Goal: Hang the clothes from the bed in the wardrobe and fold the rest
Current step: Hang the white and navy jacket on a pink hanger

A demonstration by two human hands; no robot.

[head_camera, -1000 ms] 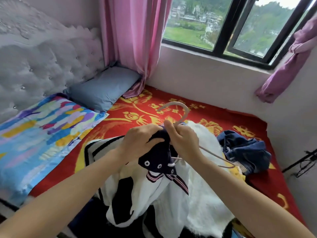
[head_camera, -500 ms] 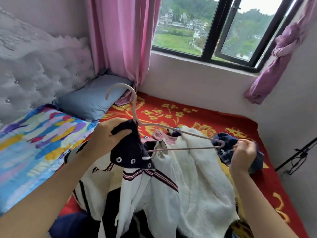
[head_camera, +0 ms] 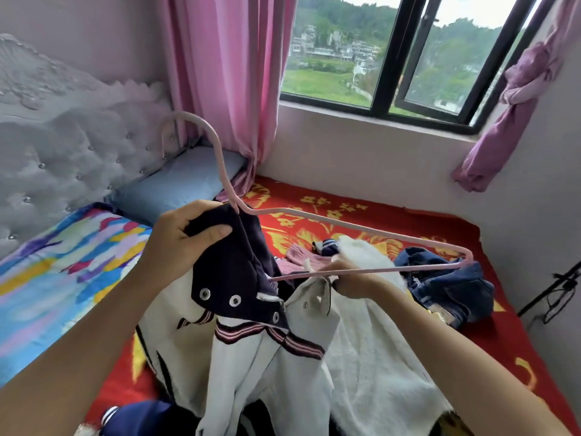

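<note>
Pointing hook upward-left, the pink hanger [head_camera: 361, 227] stretches rightward from jacket [head_camera: 232, 265].

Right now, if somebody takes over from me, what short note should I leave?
Left hand: grip on the jacket's navy collar, at the hanger's neck.
Right hand: pinches the jacket's white edge by the hanger's lower bar.
Done: one hanger arm is inside the jacket; the other is bare.
Left: pull the jacket over the bare arm, hang it; the wardrobe is not in view. Jeans and a white fluffy garment lie on the bed.
</note>
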